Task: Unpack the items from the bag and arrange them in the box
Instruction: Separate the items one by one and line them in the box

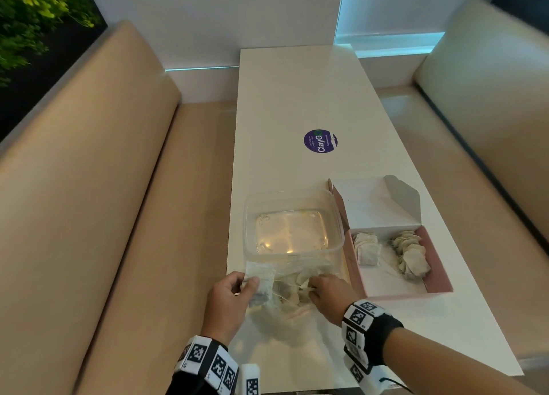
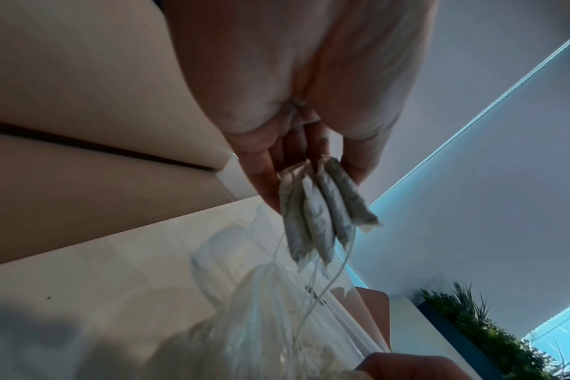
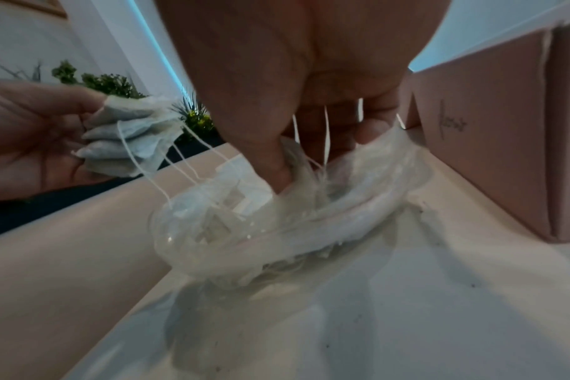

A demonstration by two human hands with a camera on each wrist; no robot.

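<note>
We see the left hand (image 1: 227,298) pinching a small stack of white paper tea bags (image 2: 322,213), strings trailing into the crumpled clear plastic bag (image 3: 277,218) on the white table (image 1: 297,97). The right hand (image 1: 329,293) has its fingers curled inside the bag's mouth, apparently around strings. The pink cardboard box (image 1: 439,275), just right, holds two rows of bags.
</note>
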